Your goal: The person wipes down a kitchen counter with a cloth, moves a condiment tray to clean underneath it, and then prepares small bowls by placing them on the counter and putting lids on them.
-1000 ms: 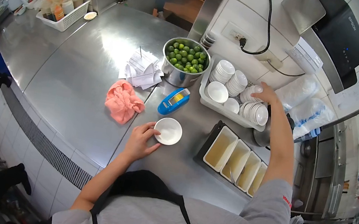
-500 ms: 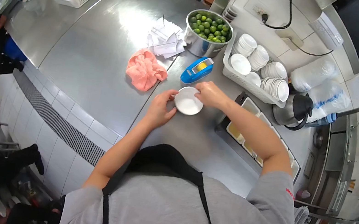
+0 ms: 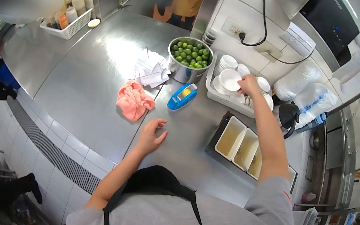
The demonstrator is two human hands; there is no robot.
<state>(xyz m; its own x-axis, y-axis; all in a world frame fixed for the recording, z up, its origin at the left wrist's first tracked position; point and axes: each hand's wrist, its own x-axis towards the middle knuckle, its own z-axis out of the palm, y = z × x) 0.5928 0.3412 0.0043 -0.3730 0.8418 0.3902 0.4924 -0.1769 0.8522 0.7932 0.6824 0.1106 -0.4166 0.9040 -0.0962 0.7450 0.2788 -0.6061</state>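
My right hand (image 3: 249, 84) grips the rim of a small white bowl (image 3: 230, 80) over the white basket (image 3: 219, 99), where stacked white bowls (image 3: 228, 63) stand. My left hand (image 3: 152, 137) hovers over the steel counter (image 3: 175, 146) with its fingers apart and nothing in them. Beyond it are a crumpled pink cloth (image 3: 134, 101) and a blue tape dispenser (image 3: 182, 97). White paper slips (image 3: 151, 69) lie behind the cloth, next to a metal pot of green limes (image 3: 191, 54).
A dark holder with white containers of yellowish liquid (image 3: 230, 138) sits at the right. Behind it are a thermos (image 3: 287, 115) and plastic-wrapped stacks (image 3: 297, 80). A bottle basket (image 3: 77, 26) stands at the far left. People are beyond the counter and at the left.
My right hand has carried the white bowl from the counter's middle to the basket. My left hand has let go of the bowl. The view has tilted up.
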